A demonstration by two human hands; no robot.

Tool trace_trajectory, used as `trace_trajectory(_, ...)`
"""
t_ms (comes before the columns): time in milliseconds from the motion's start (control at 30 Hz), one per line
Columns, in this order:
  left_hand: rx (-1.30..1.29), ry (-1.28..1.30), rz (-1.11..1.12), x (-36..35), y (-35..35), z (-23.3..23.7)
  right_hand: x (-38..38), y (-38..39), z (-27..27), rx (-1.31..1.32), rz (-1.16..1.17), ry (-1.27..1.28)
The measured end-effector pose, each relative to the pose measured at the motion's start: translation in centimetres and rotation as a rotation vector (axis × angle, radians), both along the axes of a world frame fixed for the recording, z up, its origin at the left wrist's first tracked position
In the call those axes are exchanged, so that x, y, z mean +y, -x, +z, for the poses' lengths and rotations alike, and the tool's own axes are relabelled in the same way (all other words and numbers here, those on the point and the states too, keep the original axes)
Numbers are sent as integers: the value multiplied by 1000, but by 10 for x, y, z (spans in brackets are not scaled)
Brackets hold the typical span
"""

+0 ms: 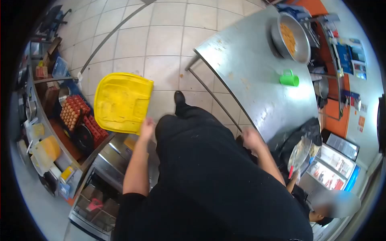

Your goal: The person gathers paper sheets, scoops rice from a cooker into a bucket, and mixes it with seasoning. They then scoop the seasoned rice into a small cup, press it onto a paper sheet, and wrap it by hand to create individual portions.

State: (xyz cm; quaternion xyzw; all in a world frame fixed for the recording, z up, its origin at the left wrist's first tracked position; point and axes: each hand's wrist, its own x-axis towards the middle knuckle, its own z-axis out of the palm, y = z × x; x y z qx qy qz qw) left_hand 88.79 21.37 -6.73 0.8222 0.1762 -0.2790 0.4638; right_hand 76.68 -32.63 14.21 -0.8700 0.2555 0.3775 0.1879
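My left hand (147,129) is closed at the lower right corner of a yellow plastic lid (122,102), which looks like a bin lid with scuffs and dark marks on it. The lid hangs out to the left of my legs, above the tiled floor. My right hand (251,138) is curled into a fist beside the near edge of a steel table (241,64), and no object shows in it. A green plastic mug (289,78) and a large metal bowl (301,36) with orange-brown food stand on that table.
Egg trays (74,112) sit on the left shelving, above a steel appliance (112,160). A black plastic bag (303,134) lies at the table's right end. There a co-worker (299,195) has a hand near a clear bag and a red-handled utensil. A fridge (329,172) stands behind.
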Motion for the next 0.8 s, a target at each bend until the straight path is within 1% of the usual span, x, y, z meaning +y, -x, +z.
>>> trace_trajectory(33, 18, 1, -135, 9, 38, -24, -1, -97, 13, -189, 38, 63)
trace_trajectory(67, 55, 106, 120, 1, 59, -19, -12, -200, 15, -225, 213, 145)
trace_trajectory(100, 141, 115, 86, -2, 76, -18, -17, -298, 33, -393, 286, 29)
trace_trajectory(133, 217, 100, -25, 0, 93, -12, 5, -397, 72, -552, 226, -87)
trace_trajectory(167, 281, 78, -112, 5, 103, 0, 56, -487, 130, -569, 139, -186)
trace_trajectory(200, 326, 60, -144, 13, 112, 7, 99, -557, 177, -723, 189, -304)
trace_trajectory(233, 374, 42, -140, 24, 112, 21, 135, -627, 204, -949, 337, -447)
trace_trajectory(267, 423, 33, -114, 35, 107, 31, 172, -682, 228, -1073, 335, -568)
trace_trajectory(300, 457, 23, -80, 44, 91, 45, 217, -723, 252, -1175, 319, -609)
trace_trajectory(333, 470, 15, -60, 52, 78, 49, 238, -766, 252, -1183, 354, -699)
trace_trajectory(367, 477, 12, -44, 62, 57, 48, 257, -815, 240, -1196, 380, -781)
trace_trajectory(400, 473, 3, -49, 77, 27, 45, 269, -856, 207, -1183, 377, -691)
trace_trajectory(433, 457, -6, -60, 100, -9, 31, 283, -884, 149, -1153, 200, -769)
trace_trajectory(467, 431, -5, -59, 120, -61, 18, 279, -906, 96, -945, 213, -611)
trace_trajectory(500, 376, -12, -67, 143, -124, 2, 270, -917, 11, -912, 148, -635)
trace_trajectory(533, 268, -28, -102, 173, -193, -14, 253, -909, -50, -683, 211, -386)
trace_trajectory(567, 59, -75, -196, 207, -262, -41, 216, -877, -139, -516, 389, -203)
trace_trajectory(600, -488, -114, -334, 237, -346, -36, 182, -847, -177, -202, 513, -121)
trace_trajectory(633, -61, -282, -505, 285, -450, -53, 152, -818, -176, 65, 471, -123)
trace_trajectory(667, 252, -244, 150, 308, -543, 31, 137, -813, -164, 191, 361, -139)
trace_trajectory(733, 21, -448, 578, 369, -678, 44, 132, -840, -143, 253, 165, -148)
trace_trajectory(767, -4, -467, 577, 397, -745, 58, 135, -865, -136, 262, 103, -138)
trace_trajectory(800, -73, -292, 712, 416, -811, 70, 142, -892, -134, 266, 48, -131)
